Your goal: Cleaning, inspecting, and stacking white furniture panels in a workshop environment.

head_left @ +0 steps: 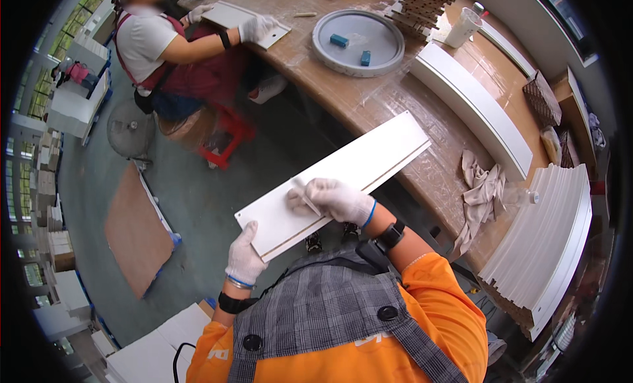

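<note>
A long white board (356,162) with a groove along its near edge lies slantwise in front of me, its far end resting on the table edge. My left hand (247,256), in a white glove, grips the near left corner, thumb along the end and fingers partly hidden. Over the middle of the board my gloved right hand (333,200) is closed, pressed low to the surface. A slim pale thing shows at its fingers, too blurred to name.
The brown covered table (369,113) holds a round grey tray (390,67) with two blue blocks, white panels (471,106), a crumpled cloth (481,192), a plastic cup (463,27) and a stack of white boards (547,231). A co-worker (158,47) handles another board at the far left, near a floor fan (130,129).
</note>
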### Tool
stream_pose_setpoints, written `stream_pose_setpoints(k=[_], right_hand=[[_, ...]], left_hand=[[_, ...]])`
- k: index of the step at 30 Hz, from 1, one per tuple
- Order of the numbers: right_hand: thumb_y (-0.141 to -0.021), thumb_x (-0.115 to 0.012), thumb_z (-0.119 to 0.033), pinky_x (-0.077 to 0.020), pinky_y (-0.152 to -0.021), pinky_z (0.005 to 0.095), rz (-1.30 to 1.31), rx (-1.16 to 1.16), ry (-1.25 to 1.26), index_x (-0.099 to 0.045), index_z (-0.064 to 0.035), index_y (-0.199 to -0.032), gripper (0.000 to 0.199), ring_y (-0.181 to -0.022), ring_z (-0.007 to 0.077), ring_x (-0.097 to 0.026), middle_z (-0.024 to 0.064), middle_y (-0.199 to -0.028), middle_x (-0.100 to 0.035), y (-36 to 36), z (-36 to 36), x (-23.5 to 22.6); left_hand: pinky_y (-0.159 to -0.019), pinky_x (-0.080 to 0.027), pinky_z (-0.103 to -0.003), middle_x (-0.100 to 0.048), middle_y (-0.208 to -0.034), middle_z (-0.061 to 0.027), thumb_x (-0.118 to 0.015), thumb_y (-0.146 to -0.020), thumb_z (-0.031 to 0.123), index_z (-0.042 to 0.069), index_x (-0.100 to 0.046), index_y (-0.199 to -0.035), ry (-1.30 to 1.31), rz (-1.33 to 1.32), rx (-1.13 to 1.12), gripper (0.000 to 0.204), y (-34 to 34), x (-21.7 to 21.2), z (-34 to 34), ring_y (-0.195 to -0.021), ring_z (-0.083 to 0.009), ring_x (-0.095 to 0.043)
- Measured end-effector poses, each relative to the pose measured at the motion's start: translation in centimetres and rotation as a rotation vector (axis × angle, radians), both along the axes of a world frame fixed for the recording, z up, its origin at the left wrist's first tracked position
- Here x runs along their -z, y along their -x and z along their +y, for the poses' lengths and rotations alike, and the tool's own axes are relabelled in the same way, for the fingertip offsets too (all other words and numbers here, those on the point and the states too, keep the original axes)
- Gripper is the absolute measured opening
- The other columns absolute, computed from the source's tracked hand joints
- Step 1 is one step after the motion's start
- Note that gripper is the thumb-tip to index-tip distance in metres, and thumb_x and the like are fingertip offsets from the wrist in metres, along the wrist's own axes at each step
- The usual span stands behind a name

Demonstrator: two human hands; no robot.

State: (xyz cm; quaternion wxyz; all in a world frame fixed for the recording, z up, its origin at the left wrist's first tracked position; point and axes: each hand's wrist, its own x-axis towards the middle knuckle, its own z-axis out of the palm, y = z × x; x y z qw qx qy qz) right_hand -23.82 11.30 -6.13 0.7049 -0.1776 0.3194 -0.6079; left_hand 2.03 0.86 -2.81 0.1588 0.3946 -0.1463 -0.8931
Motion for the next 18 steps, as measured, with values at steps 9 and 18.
stream_pose_setpoints(k=[9,18], right_hand=[[-0.098,-0.053,-0.004,-0.0586,-0.085,0.0361,0.276,1.313,-0.299,-0.059,-0.0009,-0.106,0.011,-0.097,0.0264,-0.066,0.0137,-0.105,-0.064,30.1,10.7,10.1],[-0.101,-0.059,-0.014,-0.0529,-0.063,0.0248,0.386,1.583,-0.129,-0.067,-0.0038,-0.103,0.013,-0.072,0.0147,-0.065,0.0059,-0.083,-0.068,25.5,22.4,0.1]], left_hand=[[-0.105,-0.049,-0.049,-0.055,-0.136,-0.0201,-0.054,-0.103,0.025,-0.002,-0.039,-0.144,0.273,-0.176,0.083,0.052,-0.4,1.5,0.5,-0.124,-0.0335,-0.058],[-0.109,-0.042,-0.043,-0.071,-0.112,-0.0095,-0.070,-0.087,0.014,0.006,-0.072,-0.109,1.630,-0.299,0.669,0.023,3.2,-7.7,-3.1,-0.111,-0.0215,-0.065]])
